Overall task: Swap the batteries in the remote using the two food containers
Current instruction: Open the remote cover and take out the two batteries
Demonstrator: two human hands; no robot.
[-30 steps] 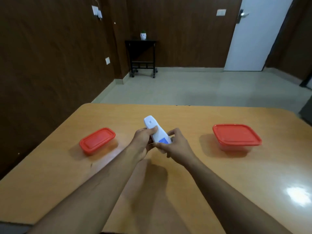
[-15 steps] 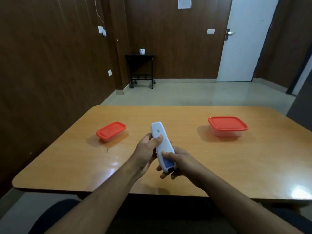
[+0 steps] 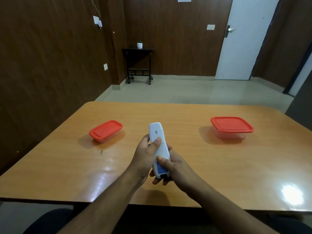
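Two hands, the left hand and right hand, have drawn the slim white plastic remote back over the orange wooden counter's near edge, both clasping it back-up, thumbs ready to slide its cover, red-lidded containers unopened.

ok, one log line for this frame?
stage: opening remote | remote: back up, held by left hand and right hand | left container: lidded | right container: lidded

Two clear plastic food containers with red lids are sitting on the one orange wooden table: a smaller one and a larger one. Two bare hands, left and right, are sharing one white plastic remote.
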